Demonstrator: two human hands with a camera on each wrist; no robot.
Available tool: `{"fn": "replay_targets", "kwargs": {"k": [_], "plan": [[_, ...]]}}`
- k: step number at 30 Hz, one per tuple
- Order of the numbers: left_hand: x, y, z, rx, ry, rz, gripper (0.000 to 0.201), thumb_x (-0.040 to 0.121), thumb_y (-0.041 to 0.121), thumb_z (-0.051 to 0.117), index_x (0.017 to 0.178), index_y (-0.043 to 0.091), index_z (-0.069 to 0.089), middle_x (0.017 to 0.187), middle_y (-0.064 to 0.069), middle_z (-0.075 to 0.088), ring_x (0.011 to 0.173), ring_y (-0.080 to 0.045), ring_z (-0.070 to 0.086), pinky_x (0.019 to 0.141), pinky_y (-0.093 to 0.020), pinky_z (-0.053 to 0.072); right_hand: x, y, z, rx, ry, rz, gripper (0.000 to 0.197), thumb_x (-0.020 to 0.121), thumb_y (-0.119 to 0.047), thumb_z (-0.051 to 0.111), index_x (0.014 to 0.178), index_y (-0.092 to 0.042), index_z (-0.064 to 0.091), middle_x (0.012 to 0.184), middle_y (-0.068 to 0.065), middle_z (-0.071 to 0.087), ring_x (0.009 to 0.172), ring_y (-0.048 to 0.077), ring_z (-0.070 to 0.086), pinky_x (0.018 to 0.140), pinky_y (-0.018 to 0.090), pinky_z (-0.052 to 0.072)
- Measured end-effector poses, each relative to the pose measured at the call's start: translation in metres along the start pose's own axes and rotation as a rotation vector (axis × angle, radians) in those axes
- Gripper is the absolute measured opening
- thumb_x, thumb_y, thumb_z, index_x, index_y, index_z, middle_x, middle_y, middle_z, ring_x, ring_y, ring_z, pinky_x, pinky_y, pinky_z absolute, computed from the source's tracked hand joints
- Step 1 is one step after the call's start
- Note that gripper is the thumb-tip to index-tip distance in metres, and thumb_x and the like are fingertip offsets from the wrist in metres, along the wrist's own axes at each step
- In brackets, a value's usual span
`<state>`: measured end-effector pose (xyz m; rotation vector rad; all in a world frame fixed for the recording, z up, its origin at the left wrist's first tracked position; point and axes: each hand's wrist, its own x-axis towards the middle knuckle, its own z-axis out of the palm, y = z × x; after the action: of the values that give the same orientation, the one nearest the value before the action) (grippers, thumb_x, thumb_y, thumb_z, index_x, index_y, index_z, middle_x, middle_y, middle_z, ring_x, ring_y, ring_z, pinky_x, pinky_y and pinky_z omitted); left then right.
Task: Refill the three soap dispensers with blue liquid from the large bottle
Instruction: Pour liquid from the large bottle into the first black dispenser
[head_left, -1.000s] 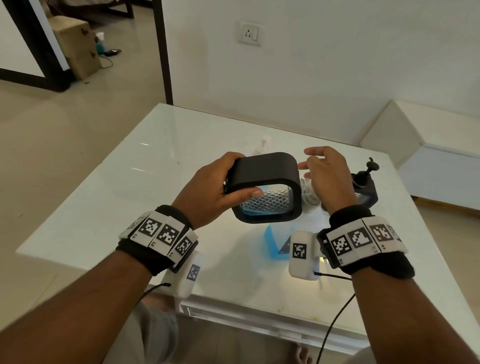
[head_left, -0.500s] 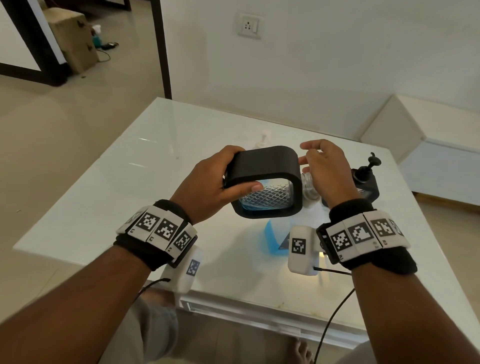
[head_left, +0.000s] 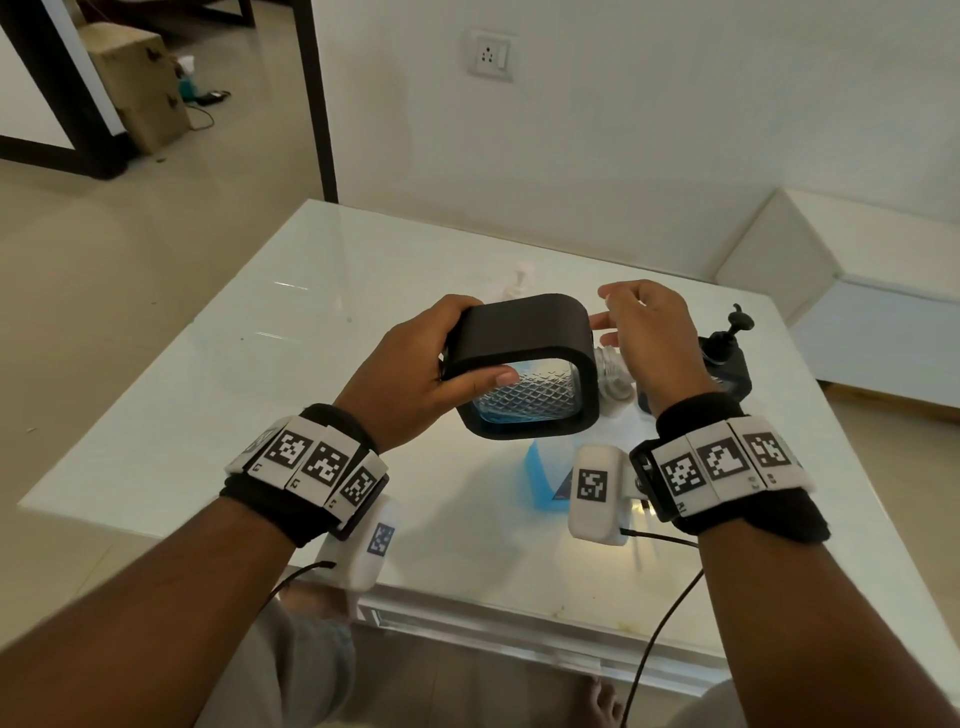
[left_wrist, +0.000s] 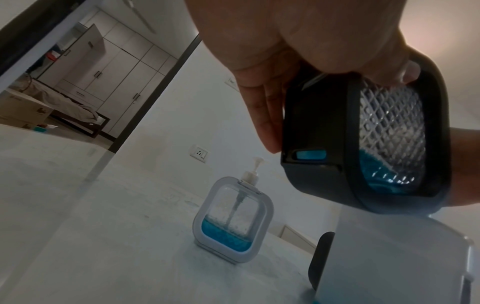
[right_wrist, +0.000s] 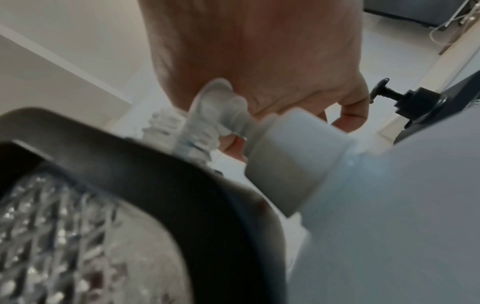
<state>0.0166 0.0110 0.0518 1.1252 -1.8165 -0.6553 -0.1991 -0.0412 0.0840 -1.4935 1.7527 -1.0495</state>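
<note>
Since the earlier head frames the held dispenser has risen slightly and the right hand's fingers have spread a little beside it.

Head view: the left hand (head_left: 410, 374) grips the black dispenser (head_left: 524, 364) above the white table (head_left: 260, 364), thumb across its front rim and fingers wrapped behind. The dispenser is a rounded-square black frame around a clear, diamond-textured window, tipped on its side, with a thin band of blue liquid at the low edge. The right hand (head_left: 649, 343) is just beside its right end, fingers loosely curled; whether it touches the dispenser I cannot tell. Below the dispenser stands the large bottle (head_left: 543, 478), showing blue. A second black dispenser (head_left: 724, 364) with its pump on stands behind the right hand.

Left wrist view: the left hand (left_wrist: 298, 51) clamps the black dispenser (left_wrist: 363, 144); blue liquid pools in the lower corner of the window and shows in a small slot on the side. Well apart on the table stands a white dispenser (left_wrist: 232, 221), upright, pump fitted, roughly a quarter full of blue.

Right wrist view: the image is blurred. The right hand (right_wrist: 259, 61) hangs over the black dispenser's clear threaded neck (right_wrist: 192, 139) and the large bottle's white cap (right_wrist: 285, 164), fingertips curled; what they hold, if anything, I cannot tell.
</note>
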Motion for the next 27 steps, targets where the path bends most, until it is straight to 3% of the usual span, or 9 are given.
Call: {"fn": "replay_targets", "kwargs": {"k": [6, 15, 20, 22, 27], "plan": [[0.0, 0.001, 0.001, -0.011, -0.011, -0.001, 0.051, 0.077, 0.06, 0.058, 0.116, 0.03, 0.044, 0.103, 0.019, 0.059, 0.097, -0.003, 0.059, 0.069, -0.017, 0.054, 0.001, 0.006, 0.002, -0.07, -0.014, 0.037, 0.037, 0.076, -0.046, 0.037, 0.099, -0.033, 0.063, 0.079, -0.015, 0.069, 0.091, 0.011, 0.064, 0.1, 0.054, 0.042], [0.0, 0.001, 0.0, -0.008, -0.013, 0.005, 0.051, 0.077, 0.06, 0.057, 0.116, 0.03, 0.044, 0.102, 0.022, 0.057, 0.098, -0.001, 0.058, 0.069, -0.016, 0.054, -0.002, -0.002, -0.001, -0.063, 0.003, 0.02, 0.043, 0.074, -0.048, 0.04, 0.104, -0.029, 0.065, 0.078, -0.015, 0.071, 0.096, 0.015, 0.064, 0.1, 0.055, 0.043], [0.0, 0.001, 0.001, -0.008, -0.012, 0.008, 0.051, 0.077, 0.058, 0.058, 0.116, 0.029, 0.044, 0.101, 0.024, 0.056, 0.099, 0.0, 0.057, 0.067, -0.011, 0.051, -0.002, -0.003, -0.001, -0.058, -0.021, -0.007, 0.037, 0.084, -0.04, 0.042, 0.108, -0.023, 0.065, 0.082, -0.013, 0.07, 0.09, 0.013, 0.065, 0.097, 0.052, 0.047], [0.0, 0.0, 0.001, -0.009, -0.013, 0.002, 0.05, 0.078, 0.056, 0.062, 0.115, 0.028, 0.044, 0.101, 0.024, 0.056, 0.099, 0.0, 0.057, 0.067, -0.011, 0.051, -0.003, -0.001, 0.001, -0.089, -0.007, -0.008, 0.043, 0.078, -0.046, 0.039, 0.107, -0.026, 0.065, 0.08, -0.015, 0.07, 0.093, 0.014, 0.065, 0.097, 0.053, 0.046], [-0.001, 0.0, 0.002, 0.004, 0.003, 0.004, 0.051, 0.076, 0.06, 0.059, 0.115, 0.029, 0.046, 0.101, 0.016, 0.06, 0.093, -0.007, 0.06, 0.067, -0.019, 0.054, -0.003, 0.003, 0.002, -0.108, 0.009, 0.012, 0.042, 0.074, -0.05, 0.037, 0.1, -0.032, 0.064, 0.079, -0.017, 0.069, 0.097, 0.014, 0.062, 0.102, 0.057, 0.039]]}}
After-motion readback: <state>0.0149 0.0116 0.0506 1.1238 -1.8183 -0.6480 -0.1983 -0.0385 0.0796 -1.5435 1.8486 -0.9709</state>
